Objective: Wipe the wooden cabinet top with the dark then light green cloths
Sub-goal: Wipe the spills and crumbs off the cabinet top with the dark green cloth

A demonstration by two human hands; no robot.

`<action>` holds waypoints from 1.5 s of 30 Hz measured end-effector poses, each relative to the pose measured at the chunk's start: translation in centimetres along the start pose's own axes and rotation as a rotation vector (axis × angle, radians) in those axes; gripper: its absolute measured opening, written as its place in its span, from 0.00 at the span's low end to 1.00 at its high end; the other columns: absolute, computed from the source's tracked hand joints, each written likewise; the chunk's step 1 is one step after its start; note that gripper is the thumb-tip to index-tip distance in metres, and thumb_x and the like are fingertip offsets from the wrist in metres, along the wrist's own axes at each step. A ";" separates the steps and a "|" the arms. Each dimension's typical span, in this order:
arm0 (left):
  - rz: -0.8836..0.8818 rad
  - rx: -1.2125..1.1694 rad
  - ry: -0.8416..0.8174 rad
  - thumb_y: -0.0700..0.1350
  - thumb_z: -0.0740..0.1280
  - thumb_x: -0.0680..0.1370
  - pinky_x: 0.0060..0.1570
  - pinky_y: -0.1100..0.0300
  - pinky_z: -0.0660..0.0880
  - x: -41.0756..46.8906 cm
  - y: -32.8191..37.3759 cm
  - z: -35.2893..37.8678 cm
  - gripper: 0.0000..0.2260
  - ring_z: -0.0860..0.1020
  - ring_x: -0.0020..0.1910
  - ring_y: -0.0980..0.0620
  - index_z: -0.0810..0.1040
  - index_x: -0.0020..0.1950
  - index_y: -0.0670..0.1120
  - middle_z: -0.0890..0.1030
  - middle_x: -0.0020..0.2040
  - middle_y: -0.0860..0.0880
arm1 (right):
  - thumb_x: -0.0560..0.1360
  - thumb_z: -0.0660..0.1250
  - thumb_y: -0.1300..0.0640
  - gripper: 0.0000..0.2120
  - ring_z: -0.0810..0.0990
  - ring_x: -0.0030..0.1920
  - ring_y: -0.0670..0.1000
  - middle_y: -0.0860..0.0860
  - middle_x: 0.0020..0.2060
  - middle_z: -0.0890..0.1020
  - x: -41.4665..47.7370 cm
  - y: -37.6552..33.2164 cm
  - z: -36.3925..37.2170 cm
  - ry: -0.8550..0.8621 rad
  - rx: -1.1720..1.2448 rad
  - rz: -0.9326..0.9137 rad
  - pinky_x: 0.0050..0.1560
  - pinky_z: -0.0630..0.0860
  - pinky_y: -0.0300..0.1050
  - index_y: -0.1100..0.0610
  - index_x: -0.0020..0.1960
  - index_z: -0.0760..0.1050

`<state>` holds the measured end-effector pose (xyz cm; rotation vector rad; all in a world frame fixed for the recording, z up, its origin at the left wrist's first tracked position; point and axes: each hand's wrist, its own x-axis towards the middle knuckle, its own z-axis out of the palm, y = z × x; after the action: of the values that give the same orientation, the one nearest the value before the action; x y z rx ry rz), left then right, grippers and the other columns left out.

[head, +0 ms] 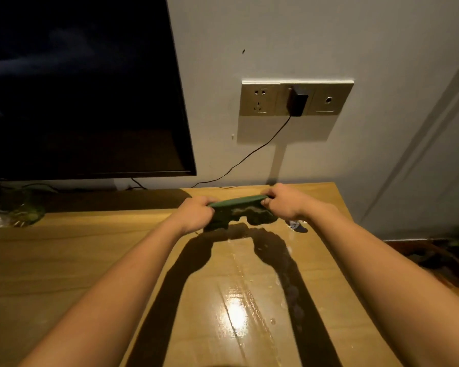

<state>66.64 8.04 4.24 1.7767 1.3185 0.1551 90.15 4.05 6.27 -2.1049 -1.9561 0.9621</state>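
Dark green cloth (237, 210): hanging between both hands over the far part of the wooden cabinet top (90, 260), about 1 o'clock from the top's middle. Upper edge pulling taut, lower part sagging crumpled. Cannot tell if it is touching the wood.
Left hand (196, 214): curling round the cloth's 9 o'clock end.
Right hand (284, 205): gripping the 3 o'clock end.
Edges: back edge running just beyond the knuckles at 12 o'clock, wall (302, 35) standing right behind it. Right edge falling away at 3 o'clock, near the right forearm.
Open room: widest run of wood lying toward 9 o'clock, with the TV screen (77, 88) looming over 10 o'clock.
Surface: smooth grained wood, with a wet film (236, 311) glaring at 6 o'clock.
Sockets: metal-look socket panel (326, 102) carrying a boxy black adapter (298, 102), thin cable (249, 154) trailing down behind the top.
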 end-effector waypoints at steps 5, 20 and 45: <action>0.066 0.011 0.117 0.40 0.57 0.81 0.37 0.59 0.71 7.2 -3.3 -0.2 0.19 0.76 0.43 0.51 0.73 0.68 0.57 0.77 0.55 0.47 | 0.81 0.59 0.55 0.12 0.78 0.50 0.57 0.54 0.47 0.81 8.0 1.0 1.9 0.139 -0.016 0.014 0.50 0.76 0.51 0.51 0.59 0.79; 0.226 0.424 -0.046 0.43 0.57 0.81 0.75 0.56 0.51 14.6 -11.9 4.1 0.26 0.53 0.78 0.52 0.57 0.79 0.52 0.57 0.79 0.52 | 0.82 0.58 0.55 0.25 0.62 0.74 0.59 0.52 0.77 0.63 13.0 5.5 10.6 -0.010 -0.170 0.032 0.73 0.58 0.52 0.50 0.78 0.59; 0.130 0.368 -0.060 0.41 0.55 0.81 0.74 0.60 0.48 5.8 -12.0 9.6 0.25 0.48 0.78 0.56 0.57 0.79 0.52 0.53 0.80 0.55 | 0.83 0.56 0.55 0.23 0.57 0.77 0.52 0.49 0.78 0.59 5.2 7.1 13.2 -0.093 -0.239 -0.030 0.75 0.51 0.46 0.49 0.77 0.60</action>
<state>66.06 7.77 -12.14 2.1605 1.2464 -0.0753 89.37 3.36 -9.56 -2.1786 -2.2436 0.8747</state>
